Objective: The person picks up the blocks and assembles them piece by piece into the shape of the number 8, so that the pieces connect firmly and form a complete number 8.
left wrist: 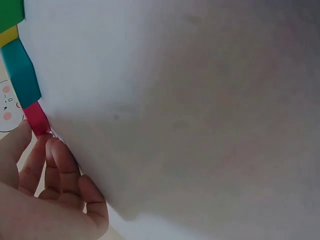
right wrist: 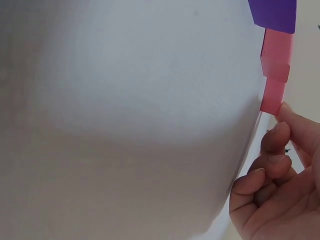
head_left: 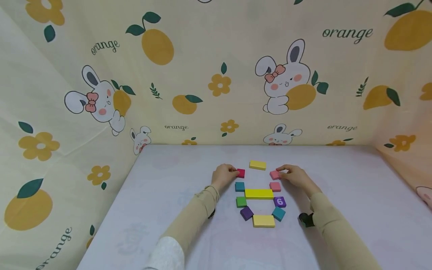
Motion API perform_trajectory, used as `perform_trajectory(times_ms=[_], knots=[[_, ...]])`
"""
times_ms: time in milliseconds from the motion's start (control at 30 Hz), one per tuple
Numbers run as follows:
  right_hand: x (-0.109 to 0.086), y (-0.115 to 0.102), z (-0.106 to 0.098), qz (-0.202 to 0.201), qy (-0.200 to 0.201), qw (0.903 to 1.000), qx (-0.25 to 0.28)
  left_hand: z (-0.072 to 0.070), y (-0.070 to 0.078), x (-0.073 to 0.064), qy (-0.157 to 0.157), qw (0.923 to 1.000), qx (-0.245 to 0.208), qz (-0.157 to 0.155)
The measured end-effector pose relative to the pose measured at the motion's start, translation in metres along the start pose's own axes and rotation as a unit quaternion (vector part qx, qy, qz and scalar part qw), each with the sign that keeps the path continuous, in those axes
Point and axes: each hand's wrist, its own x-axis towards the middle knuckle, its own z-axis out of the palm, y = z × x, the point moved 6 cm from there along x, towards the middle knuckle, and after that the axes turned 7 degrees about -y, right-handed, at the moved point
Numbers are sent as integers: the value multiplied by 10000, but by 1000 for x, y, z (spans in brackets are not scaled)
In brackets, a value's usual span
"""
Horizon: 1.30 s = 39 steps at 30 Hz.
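My left hand point(head_left: 224, 176) pinches a small red block point(head_left: 241, 173) between thumb and fingertips at the upper left of a block layout. Opposite it, my right hand point(head_left: 296, 175) has thumb and fingertips on a pink block point(head_left: 275, 174); the right wrist view shows the thumb at that block's near end point(right wrist: 273, 96). A yellow block point(head_left: 257, 165) lies farther back between the hands. Below the red block sits a teal block point(head_left: 239, 186), and below the held pink one lies a second pink block point(head_left: 275, 186). A long yellow block point(head_left: 258, 194) spans the middle.
Nearer the person lie a green block point(head_left: 241, 202), a purple block marked 6 point(head_left: 279, 201), a dark purple block point(head_left: 246, 213), another teal block point(head_left: 278, 213) and a yellow block point(head_left: 264, 221). A patterned curtain point(head_left: 202, 45) rises behind the white table point(head_left: 162, 210).
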Motion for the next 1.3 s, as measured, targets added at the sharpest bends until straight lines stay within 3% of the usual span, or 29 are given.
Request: perform_trajectory(times_ms=[367,733,1300], knots=[[0,-6,2,-27,-60,10000,-23,1,-2,-1,-17,9997,-229,-113],[-2,-9,5,-141,-221,9996,61,3,-5,1,-366,9987,-356,-93],[-1,-4,12,-155,-316,9991,253,5,-7,1,-590,9982,-75,106]])
